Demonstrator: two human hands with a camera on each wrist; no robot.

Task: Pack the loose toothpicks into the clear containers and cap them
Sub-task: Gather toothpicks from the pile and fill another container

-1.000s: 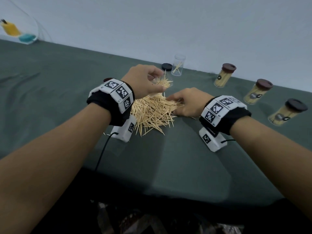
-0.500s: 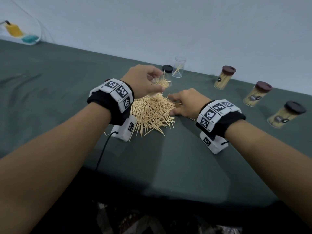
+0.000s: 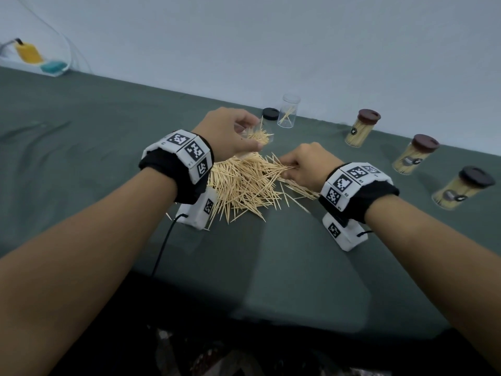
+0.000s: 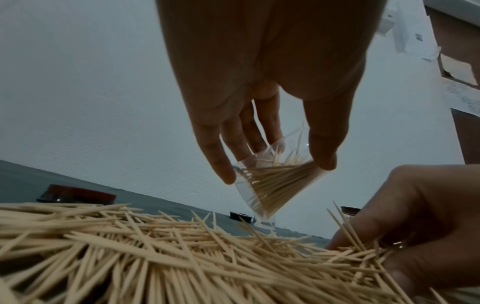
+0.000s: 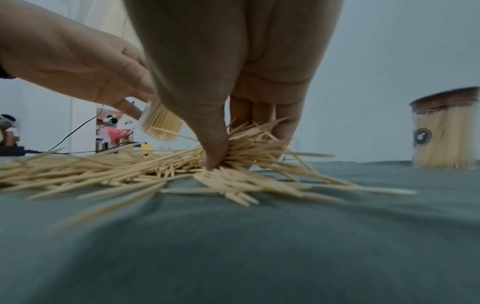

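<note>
Our left hand gripped a clear container between fingers and thumb, tilted above the pile and partly filled with toothpicks, just above centre in the head view. Our right hand was down at the right edge of the loose toothpicks, thumb and fingers pinching a bunch of them against the green cloth; the right wrist view showed the thumb tip buried in the sticks. The pile lay in the middle of the frame, between our two wrists, spreading toward the lower left.

Behind our left hand, toward the upper centre, stood an open clear cup with a few sticks inside, and just left of it a dark lid rested on the cloth. Along the right side of the frame three filled, capped containers stood in a slanting row, well apart from the pile. In the upper left corner sat a clear vessel holding a yellow object and a teal one.
</note>
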